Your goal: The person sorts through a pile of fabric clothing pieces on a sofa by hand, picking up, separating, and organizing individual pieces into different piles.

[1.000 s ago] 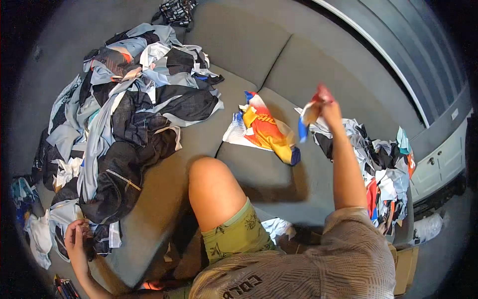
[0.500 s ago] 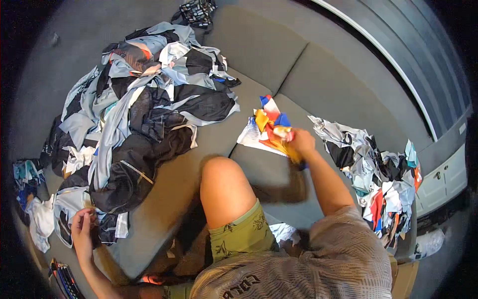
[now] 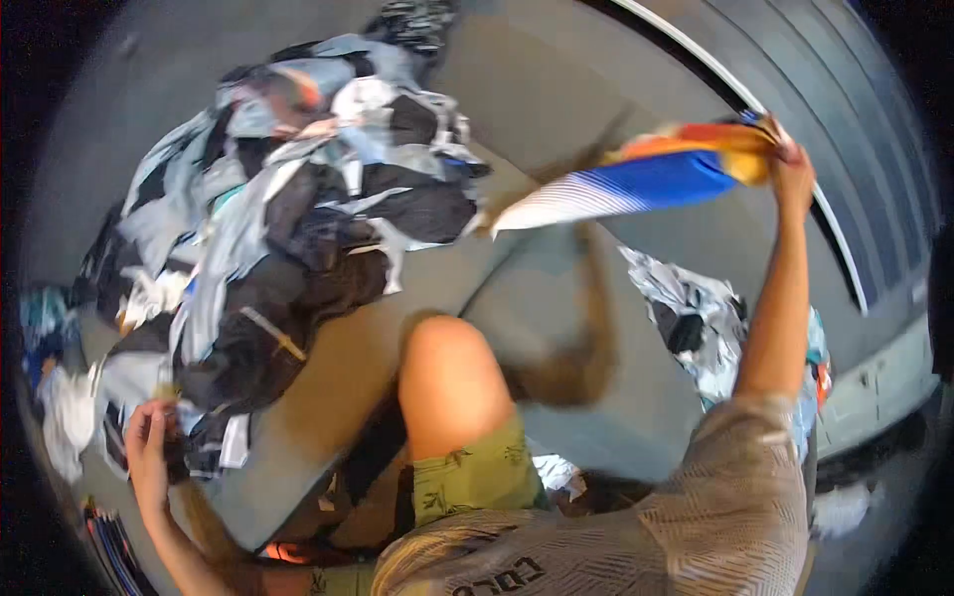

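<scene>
My right hand [image 3: 791,171] is raised at the upper right, closed around one end of a colourful piece of fabric [image 3: 656,187]. This piece is orange, yellow and blue, fading through stripes to a white tip, and it stretches out leftward through the air. My left hand [image 3: 147,442] is at the lower left, fingers upright and a little apart, beside the edge of a large heap of fabric pieces [image 3: 328,219]. That heap is mostly black, grey and white. Nothing shows in the left hand, though the image is slightly blurred there.
A grey sofa [image 3: 556,318] spreads beneath the heap. To the right lies a smaller pile of scraps [image 3: 696,308], partly hidden behind my right arm. White cloth [image 3: 75,427] hangs at the far left. My bent knee [image 3: 457,372] is in front.
My right hand has swung up and to the right, lifting the colourful fabric off the sofa and stretching it out. My left hand has shifted slightly left.
</scene>
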Motion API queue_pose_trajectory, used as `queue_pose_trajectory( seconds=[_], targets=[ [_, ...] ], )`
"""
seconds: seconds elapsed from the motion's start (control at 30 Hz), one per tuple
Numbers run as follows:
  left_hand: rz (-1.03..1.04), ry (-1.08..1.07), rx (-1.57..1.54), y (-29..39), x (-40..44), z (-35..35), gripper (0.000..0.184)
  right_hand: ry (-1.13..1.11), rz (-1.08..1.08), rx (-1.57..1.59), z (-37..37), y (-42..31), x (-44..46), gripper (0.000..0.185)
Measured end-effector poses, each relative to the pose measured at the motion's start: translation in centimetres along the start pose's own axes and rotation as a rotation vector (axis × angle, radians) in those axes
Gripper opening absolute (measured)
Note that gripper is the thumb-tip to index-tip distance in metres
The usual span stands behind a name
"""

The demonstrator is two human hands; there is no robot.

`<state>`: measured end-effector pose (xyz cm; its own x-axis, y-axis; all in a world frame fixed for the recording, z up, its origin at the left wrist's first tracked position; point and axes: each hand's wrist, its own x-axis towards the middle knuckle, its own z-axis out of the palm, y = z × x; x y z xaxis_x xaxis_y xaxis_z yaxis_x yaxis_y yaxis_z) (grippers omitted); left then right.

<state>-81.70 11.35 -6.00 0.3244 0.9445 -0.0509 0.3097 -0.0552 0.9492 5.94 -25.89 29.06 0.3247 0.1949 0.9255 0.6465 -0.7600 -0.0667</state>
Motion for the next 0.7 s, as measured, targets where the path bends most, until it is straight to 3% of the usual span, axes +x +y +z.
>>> queue_pose_trajectory(
  seconds=[0.03,0.07,0.1,0.17,0.2,0.23,0.27,0.33,0.4,0.47,0.53,0.57,0.7],
  targets=[
    [0.051,0.070,0.093,0.5,0.1,0.6,0.023,0.037,-0.039,-0.083,-0.5,-1.6,-1.6,0.029],
    [0.025,0.069,0.059,1.3,0.0,0.7,0.022,-0.111,0.035,0.318,-1.3,-3.6,-4.3,0.042],
    [-0.001,0.080,0.024,1.5,-0.1,0.5,0.022,-0.192,-0.030,0.051,2.3,0.5,-4.8,0.039],
    [0.086,0.105,-0.027,0.0,0.0,0.1,0.020,-0.297,-0.082,0.202,3.1,-4.5,-13.2,0.033],
    [0.093,0.081,-0.066,-0.2,0.1,-0.3,0.020,-0.535,-0.056,0.008,3.8,-6.0,-16.3,0.031],
    [0.089,0.083,-0.083,0.3,-0.2,-0.5,0.019,-0.503,-0.188,0.091,5.3,-6.5,-21.1,0.026],
    [0.079,0.076,-0.095,0.3,-0.2,-1.0,0.019,-0.684,-0.257,0.103,6.2,-6.5,-24.7,0.029],
    [0.069,0.085,-0.108,0.3,-0.7,-1.1,0.019,-0.738,-0.211,0.072,10.7,-3.9,-32.0,0.022],
    [0.061,0.121,-0.076,0.2,-1.0,-1.6,0.018,-0.987,-0.333,-0.179,11.7,-2.9,-36.3,0.021],
    [0.049,0.150,-0.046,0.2,-1.1,-2.1,0.018,-1.041,-0.247,-0.240,11.6,-2.8,-36.6,0.028],
    [0.055,0.163,-0.035,0.6,-1.2,-2.6,0.018,-1.422,-0.211,-0.228,15.7,1.3,-35.2,0.043],
    [0.060,0.165,-0.024,1.0,-1.2,-2.8,0.017,-1.413,-0.222,-0.227,16.4,0.6,-34.3,0.043],
    [0.065,0.190,-0.006,1.5,-0.9,-2.7,0.017,-1.411,-0.550,-0.599,19.7,-6.2,-27.7,0.089]
  ],
)
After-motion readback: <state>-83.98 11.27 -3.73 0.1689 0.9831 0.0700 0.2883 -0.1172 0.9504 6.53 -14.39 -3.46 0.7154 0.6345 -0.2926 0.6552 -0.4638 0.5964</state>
